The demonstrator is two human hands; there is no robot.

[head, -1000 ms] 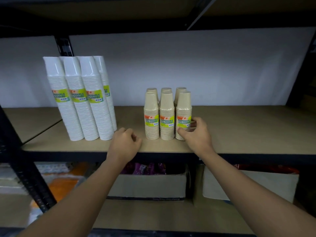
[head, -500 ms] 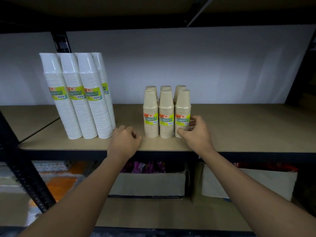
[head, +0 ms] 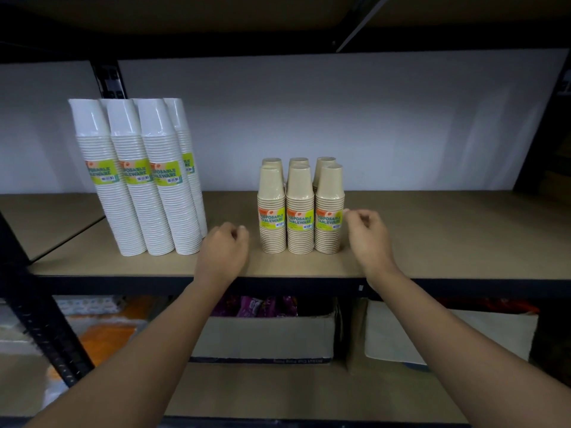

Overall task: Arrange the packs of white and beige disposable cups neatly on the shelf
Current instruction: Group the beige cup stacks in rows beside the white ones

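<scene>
So since a second ago the right hand [head: 367, 236] has let go of the front-right beige pack and pulled back a touch. It now sits just beside it, fingers loosely curled, holding nothing.

The shelf [head: 432, 236] carries both groups. The white cup packs [head: 145, 193] are the tall ones on the left, leaning a bit in the wide-angle view, bunched tight together. The beige cup packs [head: 301, 211] are shorter, in two rows of three near the middle, labels facing out.

The left hand [head: 224, 251] rests loosely curled on the shelf edge between the two groups, empty too.

My guess is these are super light and a bit squashy, with slick wrap. I'd grab low around the stack, since the tall white ones probably tip easily.
</scene>
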